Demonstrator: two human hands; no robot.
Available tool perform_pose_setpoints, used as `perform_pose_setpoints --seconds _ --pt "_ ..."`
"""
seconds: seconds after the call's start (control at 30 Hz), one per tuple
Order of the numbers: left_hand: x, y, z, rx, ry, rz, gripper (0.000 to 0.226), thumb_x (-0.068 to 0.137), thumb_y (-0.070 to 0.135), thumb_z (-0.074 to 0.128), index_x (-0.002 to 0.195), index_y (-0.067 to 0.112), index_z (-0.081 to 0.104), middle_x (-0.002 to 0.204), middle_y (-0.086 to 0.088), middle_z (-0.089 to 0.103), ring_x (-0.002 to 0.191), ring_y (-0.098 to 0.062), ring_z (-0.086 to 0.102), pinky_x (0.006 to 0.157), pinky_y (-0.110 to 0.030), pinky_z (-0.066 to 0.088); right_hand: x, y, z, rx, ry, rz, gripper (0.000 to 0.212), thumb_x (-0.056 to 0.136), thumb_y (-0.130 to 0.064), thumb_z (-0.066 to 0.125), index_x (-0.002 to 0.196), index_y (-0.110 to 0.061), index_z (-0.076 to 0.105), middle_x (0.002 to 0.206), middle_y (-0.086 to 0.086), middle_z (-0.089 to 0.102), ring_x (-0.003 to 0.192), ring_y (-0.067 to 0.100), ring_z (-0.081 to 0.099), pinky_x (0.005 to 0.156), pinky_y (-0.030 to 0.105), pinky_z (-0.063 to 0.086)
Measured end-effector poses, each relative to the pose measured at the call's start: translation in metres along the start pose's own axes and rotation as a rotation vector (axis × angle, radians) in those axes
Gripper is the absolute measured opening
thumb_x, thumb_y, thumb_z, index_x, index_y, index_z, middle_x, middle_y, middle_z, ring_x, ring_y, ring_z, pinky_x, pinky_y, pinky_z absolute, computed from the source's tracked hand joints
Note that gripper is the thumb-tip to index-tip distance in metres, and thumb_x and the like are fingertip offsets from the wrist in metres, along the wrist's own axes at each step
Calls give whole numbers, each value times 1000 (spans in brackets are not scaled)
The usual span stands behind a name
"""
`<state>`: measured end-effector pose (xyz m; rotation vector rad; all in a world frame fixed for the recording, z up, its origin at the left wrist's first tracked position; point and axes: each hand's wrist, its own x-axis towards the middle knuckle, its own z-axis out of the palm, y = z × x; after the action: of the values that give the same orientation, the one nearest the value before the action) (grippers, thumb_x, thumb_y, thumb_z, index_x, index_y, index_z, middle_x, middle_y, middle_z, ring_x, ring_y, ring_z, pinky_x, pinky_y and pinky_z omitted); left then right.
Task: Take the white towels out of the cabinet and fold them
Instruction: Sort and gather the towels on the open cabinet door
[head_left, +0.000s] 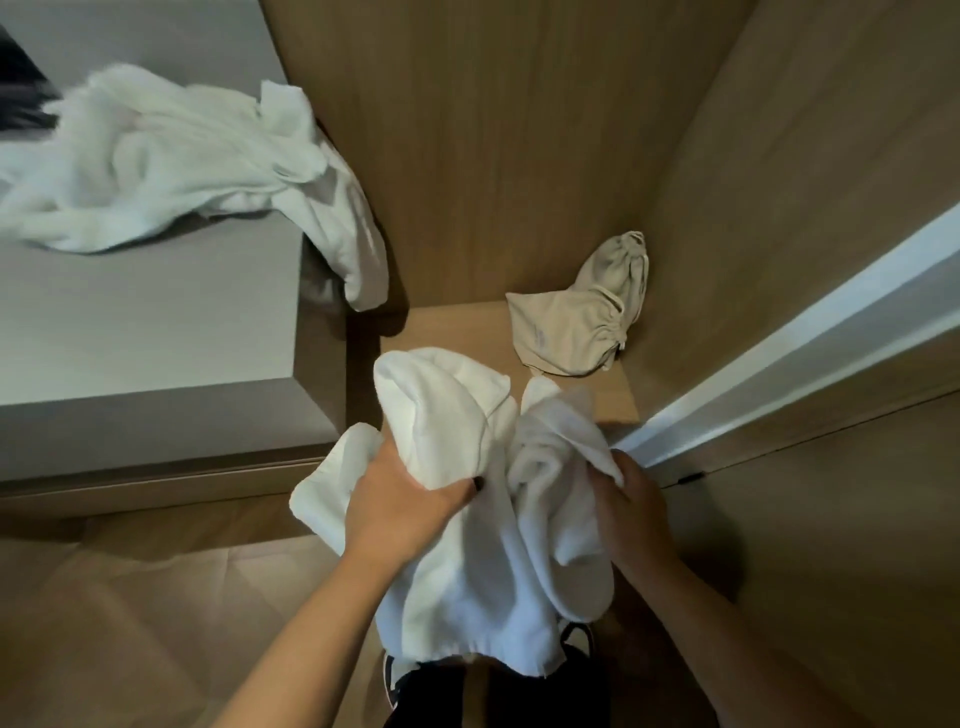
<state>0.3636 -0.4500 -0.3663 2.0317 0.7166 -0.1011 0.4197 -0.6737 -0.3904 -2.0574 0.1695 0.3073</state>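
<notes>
The left hand and the right hand each grip a bunched soft white towel held in front of the brown wooden cabinet, near a small beige cloth bag.

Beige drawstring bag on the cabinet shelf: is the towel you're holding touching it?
Apart. The head view shows bare wood shelf between the beige drawstring bag and the top of the white towel, which both hands, left and right, grip.
</notes>
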Motion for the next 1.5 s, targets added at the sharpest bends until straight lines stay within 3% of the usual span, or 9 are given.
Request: perform_pose_setpoints --seconds 0.2,0.33,0.47,0.73,0.9,1.0,1.13,1.27,1.5 --pt "-6 24 -65 -90 -3 74 55 51 53 78 96 47 48 94 23 59 86 2 56 64 -19 41 -28 -67 -2 -73 73 -116 23 90 -51 51 91 -33 65 90 -3 69 86 19 64 77 36 51" --pt "-10 44 -102 -102 0 109 49 51 51 76 91 48 48 93 20 61 85 -3 59 65 -25 47 -42 -108 1 -4 5 -192 25 66 0 87 87 1 74 79 17 72 71 36 72 62 39 60" --pt "-13 69 -131 -64 40 133 54 54 47 79 99 40 51 94 18 60 88 -10 59 74 -37 53 -45 -134 9 246 54 -79 7 97 -12 59 99 -17 63 96 7 69 98 27 63 85 33 46" --pt "-7 118 -171 -260 144 138 49 46 40 79 91 32 61 88 10 68 82 -11 65 65 -33 56 -9 -197 -22 316 13 -220 18 99 -20 57 90 -17 72 77 -4 72 70 0 65 55 10 46" --pt "7 130 -198 -343 295 153 53 46 45 84 92 41 58 90 21 65 86 -1 61 63 -25 47 15 -235 -28 434 36 -192 16 97 -22 60 89 -12 70 87 14 70 80 23 66 66 36 49" --pt "19 138 -218 -346 404 194 55 47 45 85 95 38 60 89 19 68 85 -2 63 61 -25 46 27 -257 -22 445 73 -237 20 96 -20 58 82 -8 66 76 11 67 68 15 61 56 29 45" --pt "39 157 -259 -183 570 303 58 47 48 81 98 32 58 91 17 64 85 -10 61 60 -27 44 39 -278 -12 478 50 -262 25 93 -17 59 70 -9 61 60 -2 58 53 6 53 44 18 40" --pt "66 178 -307 138 693 516 70 62 51 79 123 33 48 108 13 61 94 -19 55 70 -32 39 48 -302 7 388 50 -291 19 90 -16 65 77 -2 64 68 14 60 59 12 54 48 21 41" --pt "127 199 -380 649 825 958 50 70 27 75 109 25 45 83 -10 64 70 -38 59 55 -33 35 58 -336 76 386 85 -298 17 87 -14 69 80 1 66 72 15 64 63 17 57 51 23 44"
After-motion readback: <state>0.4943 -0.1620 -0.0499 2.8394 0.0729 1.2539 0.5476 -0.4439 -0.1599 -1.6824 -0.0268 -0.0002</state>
